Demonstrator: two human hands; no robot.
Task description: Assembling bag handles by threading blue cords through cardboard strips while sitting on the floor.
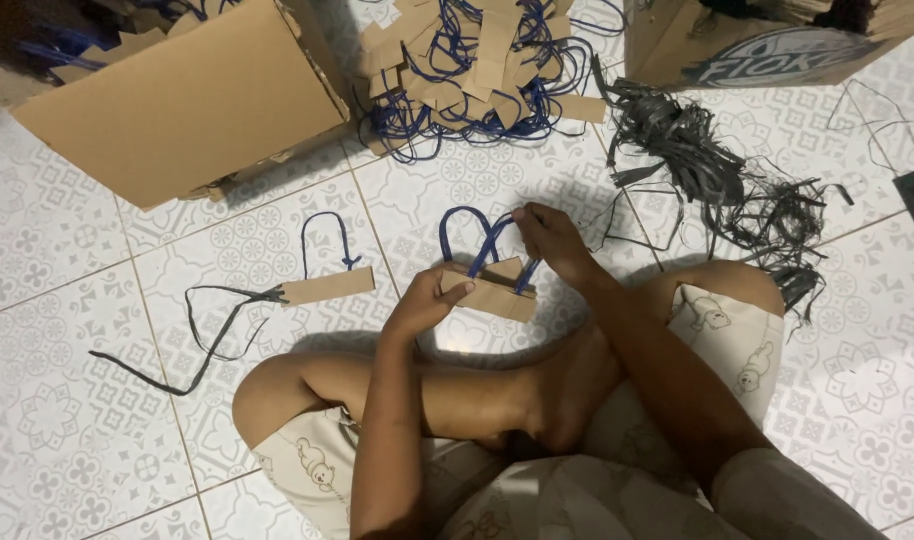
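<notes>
Sitting cross-legged on a patterned tiled floor (57, 420), the person works over their lap in the head view. The left hand (427, 300) pinches the lower edge of a small stack of brown card strips (494, 290) between thumb and fingers, holding it just above the tiles. The right hand (552, 240) has its fingertips pressed together on the blue cord loops (472, 232) that rise from those strips, gripping them near the top. To the left on the floor lies a single card strip with a blue loop (327, 285), a dark plastic strap (202, 335) trailing from its end. Farther off sit a heap of finished strips with blue cords (477, 70), an open cardboard box (192, 100) and a tangle of dark straps (707, 170) to the right.
</notes>
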